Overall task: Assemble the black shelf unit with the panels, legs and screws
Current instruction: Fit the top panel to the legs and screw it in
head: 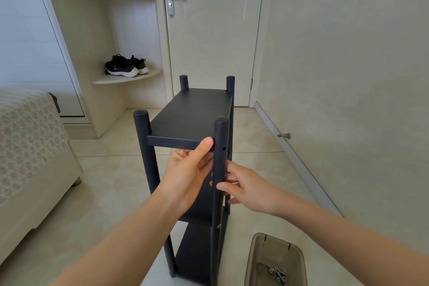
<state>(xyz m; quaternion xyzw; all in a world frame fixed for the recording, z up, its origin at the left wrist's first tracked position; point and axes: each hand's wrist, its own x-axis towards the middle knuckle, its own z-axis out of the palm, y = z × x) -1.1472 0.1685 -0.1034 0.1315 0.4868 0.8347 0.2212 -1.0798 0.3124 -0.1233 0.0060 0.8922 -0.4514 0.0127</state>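
Observation:
The black shelf unit (192, 114) stands upright on the tiled floor, its top panel sitting between four round legs and lower panels showing beneath. My left hand (185, 174) holds the top panel's front edge close to the front right leg (220, 137), thumb on the edge and fingers underneath. My right hand (250, 188) grips that leg lower down, with the thumb in front and the fingers curled behind. An open screw hole (224, 148) shows on the leg just under the panel. A screw head (219, 226) sits further down the leg.
A clear brown plastic tray (276, 248) with several screws (277, 274) lies on the floor at the lower right. A bed (27, 146) fills the left side. Behind the unit are a closed door (213, 30) and corner shelves holding shoes (125, 66). A wall runs along the right.

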